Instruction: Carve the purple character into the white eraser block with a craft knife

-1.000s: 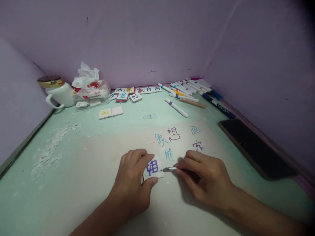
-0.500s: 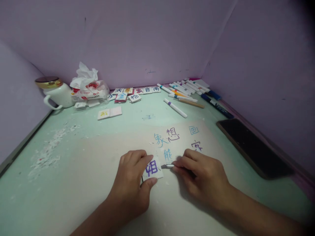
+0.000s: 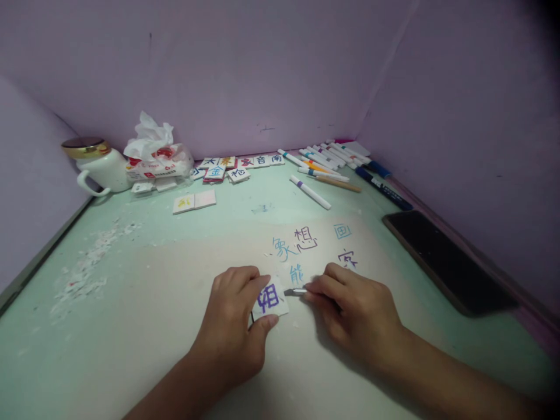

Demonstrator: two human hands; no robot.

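A small white square tile (image 3: 280, 308) with a purple character on it lies flat on the table. My left hand (image 3: 236, 318) grips it, fingers at the upper left edge and thumb along the lower edge. In a closed pinch, my right hand (image 3: 350, 303) holds a small craft knife (image 3: 298, 291). Its thin metal blade points left and meets or nearly meets the tile's right side; I cannot tell which. Most of the handle is hidden in the fingers. Blue and purple characters are written on the table just beyond the hands.
A phone (image 3: 441, 262) lies at the right, with marker pens (image 3: 310, 192) farther back. Character tiles (image 3: 238, 174) line the back wall. Two pale tiles (image 3: 195, 201) lie nearer. A lidded mug (image 3: 107, 169) and tissue pack (image 3: 157, 160) stand back left; white scraps (image 3: 87, 265) are scattered at left.
The knife tip has shifted slightly up and left along the tile's right side, with my right hand. My left hand keeps its grip on the tile.
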